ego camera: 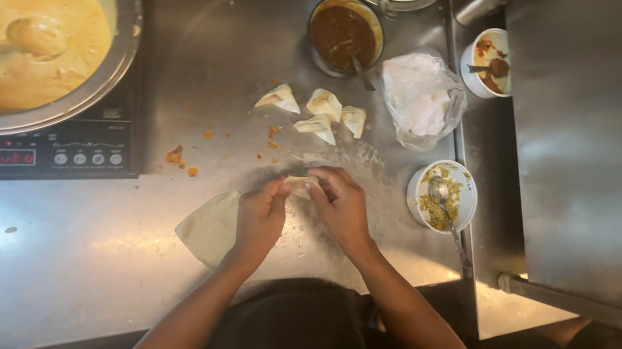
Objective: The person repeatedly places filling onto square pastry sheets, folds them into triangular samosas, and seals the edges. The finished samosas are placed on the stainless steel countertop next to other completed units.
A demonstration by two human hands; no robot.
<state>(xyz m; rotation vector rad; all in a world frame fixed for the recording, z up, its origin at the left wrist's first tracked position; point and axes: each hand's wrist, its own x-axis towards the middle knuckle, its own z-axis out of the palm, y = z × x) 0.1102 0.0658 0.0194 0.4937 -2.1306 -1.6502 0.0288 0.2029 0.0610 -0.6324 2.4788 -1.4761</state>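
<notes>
With both our left hand and right hand pinching the dough piece below the four folded dumplings, we should press its seam evenly.

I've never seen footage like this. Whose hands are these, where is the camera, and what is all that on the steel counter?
There is no machine here: a person wears a camera on the head, looking down. The left hand and right hand together pinch a small piece of dough on the steel counter. Beside the left hand lies a flat dough sheet. Ahead sit four folded dumplings, a brown sauce bowl, a plastic bag and a filling bowl with a spoon. A pan of orange sauce stands on an induction cooker.
</notes>
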